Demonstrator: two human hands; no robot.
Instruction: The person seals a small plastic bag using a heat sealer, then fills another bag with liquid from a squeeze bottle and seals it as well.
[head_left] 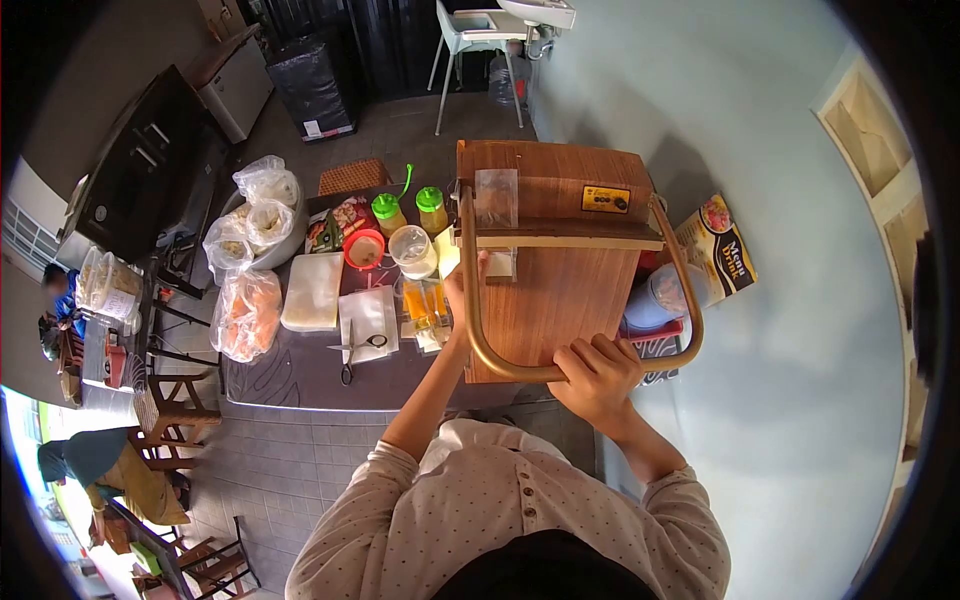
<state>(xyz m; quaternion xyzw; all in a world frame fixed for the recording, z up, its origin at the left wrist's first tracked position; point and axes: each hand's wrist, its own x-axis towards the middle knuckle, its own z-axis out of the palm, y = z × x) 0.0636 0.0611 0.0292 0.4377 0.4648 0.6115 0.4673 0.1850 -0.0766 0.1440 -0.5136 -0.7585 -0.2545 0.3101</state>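
A wood-coloured machine (560, 300) with a yellow label and knob stands at the right end of the dark table. My right hand (598, 375) is wrapped round the front bar of its gold handle (530, 373). At the machine's left side, my left hand (462, 290) reaches up beside the handle, near a clear plastic piece (497, 200) on the machine; its fingers are partly hidden, and what they hold cannot be made out. Just left of that hand lie packets of yellow-orange liquid (425, 303). Black scissors (350, 347) rest on a stack of clear plastic bags (368, 315).
Left on the table are bags of food (247, 312), a clear container (313, 290), a red-rimmed cup (364, 249), a jar (413, 251) and green-capped bottles (387, 210). A menu box (715, 250) stands by the right wall. Two people are at the far left.
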